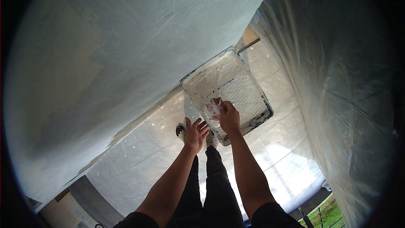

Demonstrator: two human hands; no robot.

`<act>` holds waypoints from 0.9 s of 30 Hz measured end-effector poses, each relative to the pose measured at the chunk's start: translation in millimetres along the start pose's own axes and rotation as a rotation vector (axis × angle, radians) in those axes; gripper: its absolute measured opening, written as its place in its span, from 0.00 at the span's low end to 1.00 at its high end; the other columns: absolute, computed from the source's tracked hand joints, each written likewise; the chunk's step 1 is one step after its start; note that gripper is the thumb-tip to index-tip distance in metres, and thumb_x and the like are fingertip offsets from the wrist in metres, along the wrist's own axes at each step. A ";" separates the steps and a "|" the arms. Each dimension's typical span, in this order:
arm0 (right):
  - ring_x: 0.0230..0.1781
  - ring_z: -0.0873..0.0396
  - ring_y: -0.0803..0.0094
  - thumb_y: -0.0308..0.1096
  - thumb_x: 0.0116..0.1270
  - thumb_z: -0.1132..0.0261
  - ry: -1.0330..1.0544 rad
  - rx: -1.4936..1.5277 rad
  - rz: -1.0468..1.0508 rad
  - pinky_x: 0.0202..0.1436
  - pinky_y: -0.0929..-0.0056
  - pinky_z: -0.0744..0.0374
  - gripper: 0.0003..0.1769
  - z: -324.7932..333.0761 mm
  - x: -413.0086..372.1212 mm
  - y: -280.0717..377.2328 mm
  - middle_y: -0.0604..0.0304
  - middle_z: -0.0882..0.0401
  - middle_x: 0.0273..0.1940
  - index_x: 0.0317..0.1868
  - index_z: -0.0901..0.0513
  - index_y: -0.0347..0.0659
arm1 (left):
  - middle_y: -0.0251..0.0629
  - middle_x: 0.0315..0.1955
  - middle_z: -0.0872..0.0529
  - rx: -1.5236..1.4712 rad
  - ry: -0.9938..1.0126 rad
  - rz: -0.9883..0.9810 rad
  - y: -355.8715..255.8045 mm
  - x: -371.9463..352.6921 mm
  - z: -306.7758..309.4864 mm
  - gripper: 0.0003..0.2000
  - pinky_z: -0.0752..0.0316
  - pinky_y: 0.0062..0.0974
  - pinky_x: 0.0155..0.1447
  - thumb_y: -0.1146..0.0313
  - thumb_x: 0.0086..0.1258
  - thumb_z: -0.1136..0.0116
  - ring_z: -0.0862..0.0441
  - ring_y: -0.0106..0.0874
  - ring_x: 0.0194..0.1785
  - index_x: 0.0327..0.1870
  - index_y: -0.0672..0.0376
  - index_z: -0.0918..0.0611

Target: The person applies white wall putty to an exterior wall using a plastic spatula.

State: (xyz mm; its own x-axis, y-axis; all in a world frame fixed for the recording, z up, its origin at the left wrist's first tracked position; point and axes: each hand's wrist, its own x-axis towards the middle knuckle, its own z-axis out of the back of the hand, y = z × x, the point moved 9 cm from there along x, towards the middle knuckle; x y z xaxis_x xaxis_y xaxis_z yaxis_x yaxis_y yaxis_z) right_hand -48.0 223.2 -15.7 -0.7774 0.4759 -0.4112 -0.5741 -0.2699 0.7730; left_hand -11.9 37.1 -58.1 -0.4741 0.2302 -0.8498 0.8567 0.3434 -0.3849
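Note:
My right hand [229, 118] is closed around a paint-smeared brush [213, 109], its reddish part streaked with white. Brush and hand are over the lower left part of a large paint tray [268, 106], whose dark rim shows through the crusted paint. Pale, wet-looking paint [213, 76] coats the tray's upper part, and a ridged slope shows on the right. Just left of the tray, near its side rim, my left hand [195, 134] has its fingers spread and holds nothing.
A pale, patchily painted wall [139, 25] rises along the left. Clear plastic sheeting [329, 80] hangs on the right. Paint spots dot the tiled floor [160, 124]. My feet stand close to the tray's near corner, and grass [331, 213] shows at the lower right.

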 end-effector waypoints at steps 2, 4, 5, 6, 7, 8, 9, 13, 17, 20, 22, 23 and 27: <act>0.44 0.15 0.46 0.31 0.70 0.38 0.012 -0.015 -0.003 0.48 0.57 0.20 0.12 -4.5 1.1 4.6 0.44 0.14 0.41 0.51 0.20 0.37 | 0.50 0.70 0.31 -0.002 0.002 0.003 -1.1 1.3 -1.8 0.53 0.46 0.44 0.78 0.22 0.70 0.72 0.32 0.42 0.73 0.79 0.67 0.46; 0.46 0.16 0.43 0.32 0.71 0.41 0.006 -0.050 0.037 0.50 0.51 0.20 0.14 -6.5 0.8 10.3 0.42 0.13 0.43 0.53 0.20 0.38 | 0.50 0.70 0.31 -0.005 0.007 -0.001 -1.7 1.3 -1.4 0.53 0.45 0.44 0.78 0.22 0.70 0.73 0.32 0.42 0.73 0.79 0.67 0.46; 0.46 0.16 0.43 0.32 0.71 0.41 0.005 -0.051 0.036 0.50 0.51 0.20 0.14 -6.7 0.8 9.9 0.42 0.13 0.43 0.53 0.20 0.38 | 0.50 0.71 0.31 -0.007 0.009 -0.003 -1.3 0.9 -0.6 0.53 0.45 0.44 0.78 0.22 0.70 0.73 0.32 0.42 0.73 0.79 0.67 0.46; 0.46 0.16 0.42 0.32 0.71 0.41 0.002 -0.047 0.047 0.50 0.50 0.20 0.14 -6.8 1.7 10.5 0.42 0.14 0.43 0.54 0.20 0.38 | 0.50 0.71 0.31 -0.008 0.010 -0.002 -0.7 1.1 0.1 0.53 0.45 0.44 0.78 0.22 0.70 0.73 0.32 0.42 0.73 0.79 0.67 0.46; 0.47 0.16 0.42 0.32 0.71 0.42 -0.002 -0.043 0.059 0.50 0.50 0.20 0.14 -7.2 3.3 10.7 0.41 0.14 0.42 0.54 0.20 0.38 | 0.49 0.70 0.31 -0.014 0.009 0.001 -0.5 1.7 0.6 0.53 0.45 0.44 0.78 0.22 0.70 0.73 0.32 0.42 0.73 0.79 0.66 0.46; 0.47 0.16 0.42 0.32 0.71 0.42 -0.002 -0.044 0.059 0.50 0.50 0.20 0.14 -8.5 4.5 9.8 0.41 0.14 0.42 0.54 0.20 0.38 | 0.49 0.70 0.30 -0.021 0.007 0.005 0.1 2.0 1.5 0.53 0.45 0.44 0.78 0.22 0.70 0.72 0.32 0.41 0.73 0.79 0.66 0.46; 0.47 0.16 0.42 0.31 0.71 0.42 0.009 -0.059 0.048 0.50 0.50 0.20 0.14 -11.1 5.4 7.7 0.40 0.14 0.42 0.54 0.20 0.38 | 0.49 0.70 0.30 -0.022 0.007 0.006 0.8 2.5 2.2 0.53 0.45 0.44 0.78 0.22 0.70 0.72 0.32 0.41 0.73 0.79 0.66 0.46; 0.46 0.16 0.41 0.31 0.70 0.42 0.055 -0.031 -0.009 0.50 0.49 0.20 0.14 -19.8 7.3 4.5 0.38 0.14 0.42 0.54 0.20 0.37 | 0.48 0.69 0.30 -0.017 0.009 -0.002 2.8 3.3 3.1 0.53 0.45 0.43 0.78 0.21 0.69 0.72 0.31 0.40 0.72 0.78 0.65 0.45; 0.46 0.16 0.41 0.32 0.71 0.43 0.078 -0.021 -0.017 0.50 0.49 0.20 0.14 -21.2 10.7 10.5 0.38 0.15 0.42 0.52 0.20 0.36 | 0.48 0.69 0.30 -0.015 0.006 -0.001 5.2 3.4 4.4 0.54 0.45 0.42 0.78 0.20 0.68 0.71 0.31 0.40 0.72 0.78 0.65 0.45; 0.43 0.15 0.45 0.32 0.70 0.41 0.035 -0.030 0.042 0.48 0.55 0.20 0.12 -12.7 12.5 25.7 0.43 0.14 0.40 0.49 0.19 0.36 | 0.48 0.69 0.30 0.000 0.009 -0.008 4.0 4.0 4.9 0.54 0.45 0.42 0.78 0.20 0.67 0.70 0.31 0.40 0.72 0.79 0.65 0.45; 0.46 0.16 0.40 0.33 0.71 0.43 0.071 -0.058 0.000 0.50 0.50 0.20 0.13 -15.1 17.8 24.0 0.39 0.14 0.41 0.49 0.20 0.36 | 0.49 0.69 0.30 0.002 0.007 -0.002 4.5 6.3 3.2 0.54 0.46 0.42 0.78 0.20 0.67 0.70 0.31 0.40 0.72 0.79 0.65 0.45; 0.46 0.16 0.40 0.33 0.71 0.43 0.070 -0.058 0.000 0.50 0.50 0.20 0.13 -16.2 19.8 23.6 0.39 0.14 0.41 0.49 0.20 0.36 | 0.49 0.70 0.31 0.004 0.004 0.003 4.0 5.9 2.8 0.54 0.46 0.42 0.78 0.20 0.67 0.70 0.31 0.40 0.72 0.79 0.64 0.45; 0.45 0.16 0.42 0.33 0.68 0.41 0.030 -0.049 -0.035 0.49 0.54 0.20 0.12 -18.1 27.6 23.2 0.41 0.15 0.41 0.47 0.19 0.36 | 0.49 0.70 0.31 0.006 0.003 0.006 4.6 6.2 3.3 0.55 0.46 0.42 0.78 0.20 0.68 0.70 0.31 0.40 0.72 0.79 0.64 0.46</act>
State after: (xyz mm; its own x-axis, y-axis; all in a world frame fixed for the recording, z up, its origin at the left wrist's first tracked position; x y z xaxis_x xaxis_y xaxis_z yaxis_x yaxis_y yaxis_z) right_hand -87.4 214.8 -17.9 -0.7635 0.4609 -0.4523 -0.6124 -0.2947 0.7335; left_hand -10.2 37.1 -66.3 -0.4698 0.2346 -0.8511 0.8606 0.3363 -0.3824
